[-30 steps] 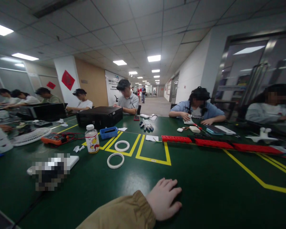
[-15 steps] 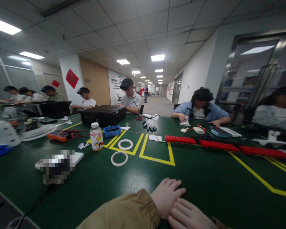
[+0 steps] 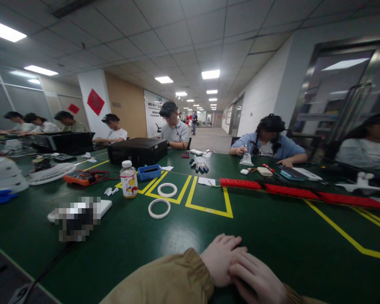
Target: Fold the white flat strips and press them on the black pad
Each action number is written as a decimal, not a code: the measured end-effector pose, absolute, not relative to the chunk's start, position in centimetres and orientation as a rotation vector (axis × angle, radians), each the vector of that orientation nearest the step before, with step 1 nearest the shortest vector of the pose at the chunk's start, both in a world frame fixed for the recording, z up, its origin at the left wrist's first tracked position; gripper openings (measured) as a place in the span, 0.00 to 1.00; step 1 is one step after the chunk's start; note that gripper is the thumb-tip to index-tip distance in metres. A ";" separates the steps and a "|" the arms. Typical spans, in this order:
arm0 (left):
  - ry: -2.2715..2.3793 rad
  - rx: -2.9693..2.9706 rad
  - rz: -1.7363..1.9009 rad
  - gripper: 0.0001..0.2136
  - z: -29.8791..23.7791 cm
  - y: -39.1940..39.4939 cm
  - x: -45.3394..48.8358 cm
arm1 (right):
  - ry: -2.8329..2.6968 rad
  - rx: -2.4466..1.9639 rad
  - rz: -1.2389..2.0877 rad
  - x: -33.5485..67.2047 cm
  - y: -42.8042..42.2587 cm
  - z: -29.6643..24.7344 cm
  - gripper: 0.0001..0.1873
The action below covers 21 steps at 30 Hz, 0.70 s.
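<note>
My left hand [image 3: 217, 256] lies flat on the green table [image 3: 291, 249] near its front edge, fingers stretched out and holding nothing. A tan sleeve [image 3: 164, 280] covers that arm. My right hand [image 3: 257, 279] rests across the left hand's knuckles, fingers extended and empty. Two white rings lie farther out on the table, one [image 3: 159, 208] in front of the yellow tape lines and one [image 3: 166, 190] inside them. A small bottle with a white cap [image 3: 128, 179] stands to their left.
A blue tray [image 3: 149, 172], a black case [image 3: 137, 151], a white fan grille [image 3: 47, 173], an orange meter [image 3: 79, 177], white gloves [image 3: 199, 164] and red strips [image 3: 291, 192] lie on the table. Several other people sit along the far side and at the left.
My right hand came into view from the lower right and settled on top of my left hand. The left hand stayed flat on the table.
</note>
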State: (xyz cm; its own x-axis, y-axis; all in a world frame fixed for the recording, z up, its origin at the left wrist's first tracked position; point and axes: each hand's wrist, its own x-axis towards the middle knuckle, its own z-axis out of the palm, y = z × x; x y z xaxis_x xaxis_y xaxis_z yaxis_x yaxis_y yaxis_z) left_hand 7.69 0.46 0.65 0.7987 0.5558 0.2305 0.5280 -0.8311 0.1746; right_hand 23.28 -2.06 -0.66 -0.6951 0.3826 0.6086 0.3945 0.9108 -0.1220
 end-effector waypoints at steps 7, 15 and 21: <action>0.919 2.849 0.427 0.25 0.5 0.4 7.9 | -2.454 -0.702 0.061 24.0 -1.7 0.1 0.08; 1.013 2.794 0.492 0.22 0.8 -0.3 8.3 | -2.372 -0.948 0.085 25.1 -0.7 -0.5 0.16; 0.997 2.829 0.485 0.23 1.3 -0.6 8.2 | -2.248 -1.275 -0.148 31.6 4.1 0.3 0.19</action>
State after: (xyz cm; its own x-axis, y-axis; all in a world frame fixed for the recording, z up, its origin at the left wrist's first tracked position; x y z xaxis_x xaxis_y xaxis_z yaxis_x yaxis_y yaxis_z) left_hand 8.19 -0.64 1.27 0.7342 0.6260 0.2628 0.5932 -0.7798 0.2004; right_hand 31.59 4.12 0.27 -0.4018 0.7618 0.5082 0.8217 0.5449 -0.1671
